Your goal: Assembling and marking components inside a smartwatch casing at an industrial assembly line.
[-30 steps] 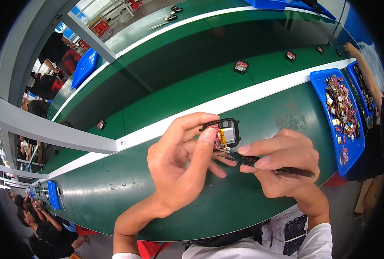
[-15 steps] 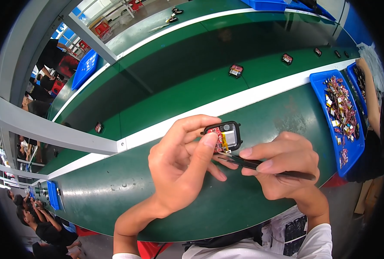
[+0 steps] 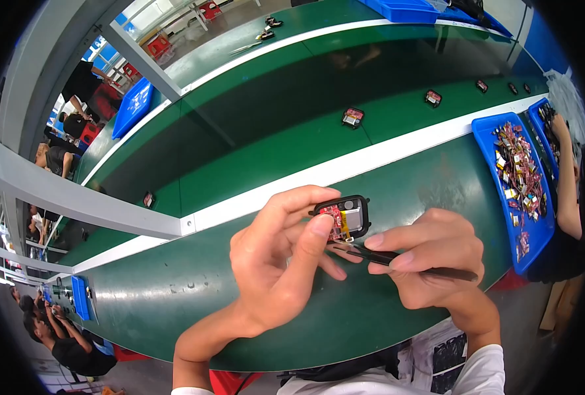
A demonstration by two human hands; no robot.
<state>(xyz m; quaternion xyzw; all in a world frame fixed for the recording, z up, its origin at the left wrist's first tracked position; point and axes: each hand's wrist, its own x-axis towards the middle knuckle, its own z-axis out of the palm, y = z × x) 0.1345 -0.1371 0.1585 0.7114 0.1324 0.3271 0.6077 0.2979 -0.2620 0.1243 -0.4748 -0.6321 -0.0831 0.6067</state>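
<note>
Between thumb and fingers, my left hand [image 3: 276, 263] grips a small black device housing [image 3: 365, 216] above the green table. Inside the housing show a red circuit board, a silver battery cell and a strip of yellow tape. My right hand [image 3: 430, 260] is closed round black tweezers [image 3: 384, 255], held slantwise. The tweezers' tips touch or nearly touch the housing's lower edge, by the yellow tape; exact contact is too small to tell.
At my right stands a blue tray [image 3: 541, 243] heaped with red boards and batteries, a co-worker's arm [image 3: 569, 191] beyond it. Several housings like mine lie on the green conveyor belt [image 3: 266, 145], past a white rail [image 3: 319, 170]. A grey metal frame [image 3: 108, 204] rises at left.
The housing and my left hand have shifted slightly toward me and a little right. The tweezers stay at its lower edge. Housings on the belt have slid slightly left.
</note>
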